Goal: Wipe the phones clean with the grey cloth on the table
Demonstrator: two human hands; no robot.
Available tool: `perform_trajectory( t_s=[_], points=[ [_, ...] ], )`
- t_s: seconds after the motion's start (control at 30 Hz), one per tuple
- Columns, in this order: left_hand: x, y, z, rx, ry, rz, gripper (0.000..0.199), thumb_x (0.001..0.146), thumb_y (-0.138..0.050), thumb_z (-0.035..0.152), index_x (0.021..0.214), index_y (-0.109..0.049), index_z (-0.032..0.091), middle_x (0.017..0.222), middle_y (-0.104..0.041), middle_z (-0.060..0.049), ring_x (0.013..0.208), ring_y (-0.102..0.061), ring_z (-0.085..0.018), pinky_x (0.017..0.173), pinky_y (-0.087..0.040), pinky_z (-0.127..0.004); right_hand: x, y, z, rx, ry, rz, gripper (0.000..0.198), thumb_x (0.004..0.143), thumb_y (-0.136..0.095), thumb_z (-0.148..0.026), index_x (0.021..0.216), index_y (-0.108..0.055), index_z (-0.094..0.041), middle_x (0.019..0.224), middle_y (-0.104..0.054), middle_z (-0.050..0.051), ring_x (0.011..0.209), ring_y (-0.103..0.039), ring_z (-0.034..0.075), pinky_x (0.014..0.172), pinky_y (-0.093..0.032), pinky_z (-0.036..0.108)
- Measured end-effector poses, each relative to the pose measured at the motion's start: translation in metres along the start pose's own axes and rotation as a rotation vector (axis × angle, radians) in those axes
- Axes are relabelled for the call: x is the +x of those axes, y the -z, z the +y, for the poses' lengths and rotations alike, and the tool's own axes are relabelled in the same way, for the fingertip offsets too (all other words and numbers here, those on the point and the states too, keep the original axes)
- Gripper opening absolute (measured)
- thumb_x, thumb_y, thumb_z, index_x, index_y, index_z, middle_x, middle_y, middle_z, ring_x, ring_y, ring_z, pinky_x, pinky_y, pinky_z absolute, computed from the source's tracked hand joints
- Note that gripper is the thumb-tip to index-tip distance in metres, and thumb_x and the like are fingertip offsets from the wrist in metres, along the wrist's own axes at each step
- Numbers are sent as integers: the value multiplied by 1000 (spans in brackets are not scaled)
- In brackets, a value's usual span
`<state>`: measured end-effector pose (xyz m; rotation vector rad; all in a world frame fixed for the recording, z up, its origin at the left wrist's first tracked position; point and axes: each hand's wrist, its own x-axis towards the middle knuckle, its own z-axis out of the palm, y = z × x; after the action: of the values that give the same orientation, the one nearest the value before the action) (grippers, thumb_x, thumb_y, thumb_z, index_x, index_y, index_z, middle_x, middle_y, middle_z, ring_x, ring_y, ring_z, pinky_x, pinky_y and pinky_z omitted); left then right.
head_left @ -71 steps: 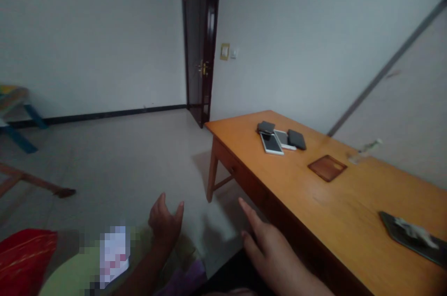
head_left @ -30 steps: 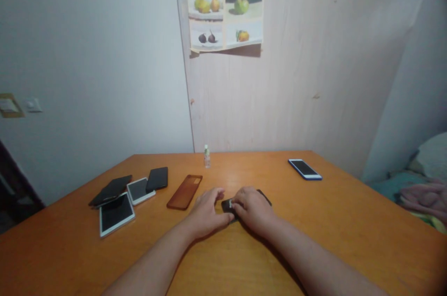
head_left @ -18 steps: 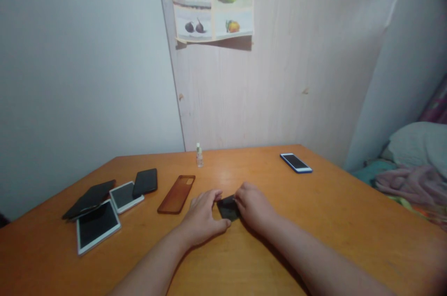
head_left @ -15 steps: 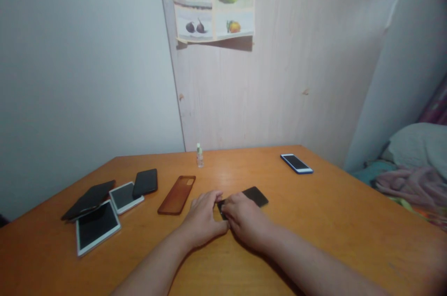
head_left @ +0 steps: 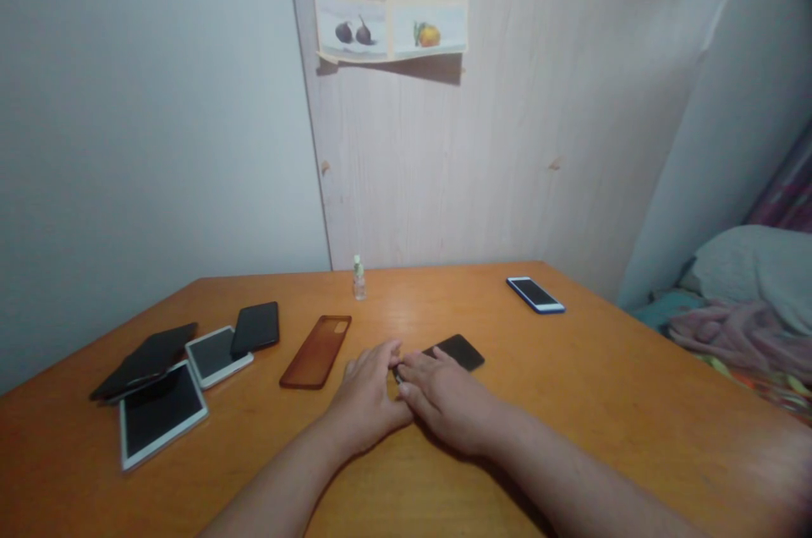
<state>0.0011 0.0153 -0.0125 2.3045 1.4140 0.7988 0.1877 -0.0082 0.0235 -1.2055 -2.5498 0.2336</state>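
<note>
A dark smartphone (head_left: 463,351) lies on the table in front of me, partly hidden beneath my right hand (head_left: 447,397). That hand rests flat across its near-left part, the fingers stretched out towards the left end. At that end my left hand (head_left: 370,392) steadies the phone, with the fingers on the far side and the thumb on the near side. The fingertips of both hands almost meet. Just left of my left hand is a brown translucent phone case (head_left: 315,354) with a camera cutout.
At the left lie a white tablet (head_left: 163,414), a smaller white device (head_left: 220,357), a black phone or case (head_left: 255,328) overlapping it, and a dark folding cover (head_left: 147,359). A small clear bottle (head_left: 359,280) stands at the back. A blue-edged phone (head_left: 535,294) lies back right.
My right hand's fingers have flattened and stretched out over the phone, where they were more curled before. The left hand stays nearly in place. The view has tilted slightly down.
</note>
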Motion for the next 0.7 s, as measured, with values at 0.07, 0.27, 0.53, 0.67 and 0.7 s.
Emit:
perform_trajectory(
  t_s=[0.07,0.27,0.53,0.67,0.7],
  points=[
    [-1,1,2,-5,1,-1,81,68,-76,39,139,-43,19,127,-62,-13,121,-54,-31,103,-39,-46,1,4,14,-88,-153,-8,43,105,-27,-34,113,-66,-18,118,-67,11,114,-57,25,108,-30,46],
    [-1,3,6,3,8,-17,84,67,-76,39,141,-42,18,127,-62,-14,121,-54,-32,105,-38,-47,1,5,19,-112,-234,-10,47,104,-27,-41,117,-65,-16,125,-64,15,120,-55,26,113,-25,48],
    [-1,2,6,-8,32,6,88,66,-76,40,143,-40,19,125,-63,-13,121,-55,-33,104,-39,-46,4,3,23,-89,-217,-43,49,105,-23,-39,128,-61,-18,138,-58,15,132,-48,26,116,-20,51],
    [0,2,6,-17,31,4,90,64,-78,43,143,-41,19,124,-64,-12,119,-55,-33,104,-39,-46,2,5,39,-197,-456,6,48,104,-28,-39,127,-61,-13,139,-56,20,134,-46,30,115,-20,53],
    [0,1,5,-15,29,2,89,65,-78,43,143,-41,19,124,-63,-13,119,-55,-33,104,-39,-46,0,4,35,-178,-419,2,49,104,-29,-41,130,-59,-13,142,-54,20,136,-44,30,116,-19,52]
  ],
)
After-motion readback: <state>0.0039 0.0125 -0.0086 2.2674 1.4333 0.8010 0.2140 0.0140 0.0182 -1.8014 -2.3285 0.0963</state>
